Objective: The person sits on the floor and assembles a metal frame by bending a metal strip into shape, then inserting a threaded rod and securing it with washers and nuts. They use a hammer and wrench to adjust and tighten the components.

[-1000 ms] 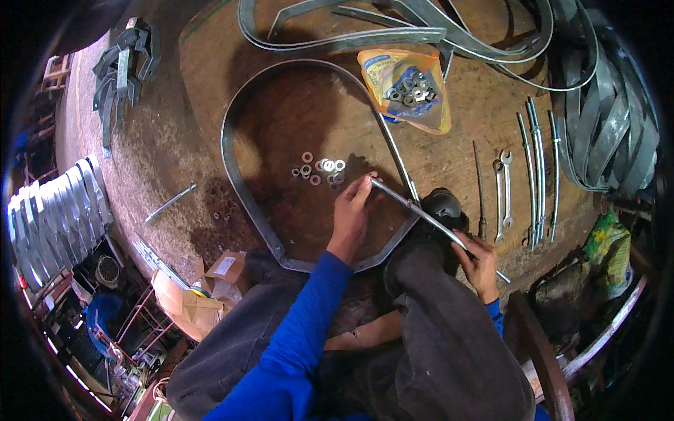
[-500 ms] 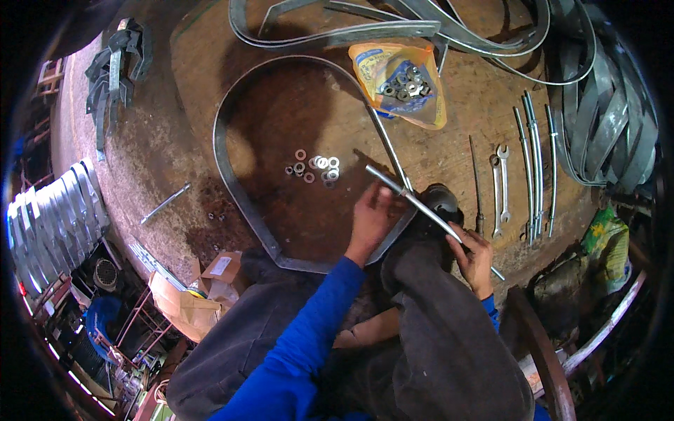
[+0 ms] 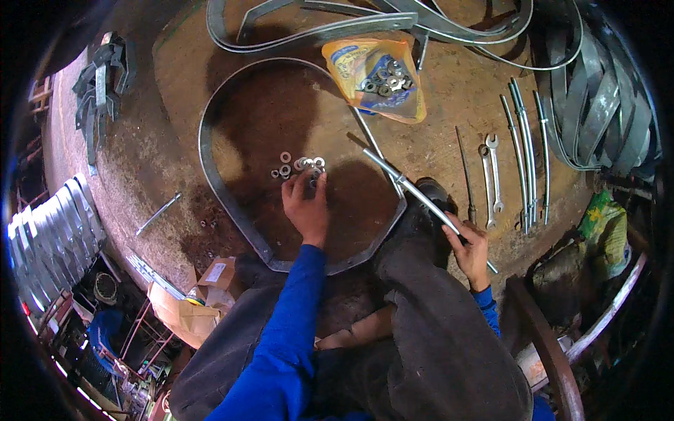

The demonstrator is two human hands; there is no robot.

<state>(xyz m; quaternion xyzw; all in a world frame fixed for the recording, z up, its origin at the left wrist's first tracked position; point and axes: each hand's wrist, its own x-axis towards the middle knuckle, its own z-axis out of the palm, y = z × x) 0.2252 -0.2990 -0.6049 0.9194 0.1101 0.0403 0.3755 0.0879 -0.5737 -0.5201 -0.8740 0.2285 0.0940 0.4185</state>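
A long bare metal rod [image 3: 423, 201] slants across my right knee, with a nut-like collar partway along it. Its lower part is in my right hand [image 3: 472, 254], fingers closed round it and thumb along the top. My left hand [image 3: 307, 210] reaches into a small pile of washers and nuts [image 3: 285, 170], fingertips down among them and apart. Whether it touches one I cannot tell. Around the pile lies a large bent flat-bar hoop [image 3: 205, 140] of dark metal, its lower edge by my legs.
An orange and blue bag [image 3: 414, 105] of nuts and washers lies beyond the hoop. To the right are two wrenches [image 3: 490, 182], a thin dark tool [image 3: 466, 175], several rods [image 3: 526, 161] and stacked metal strips [image 3: 604, 119]. A cardboard box [image 3: 217, 274] stands at the left.
My left hand has left the rod and moved left to the washers. The rod stays in my right hand, and the whole view has shifted slightly.
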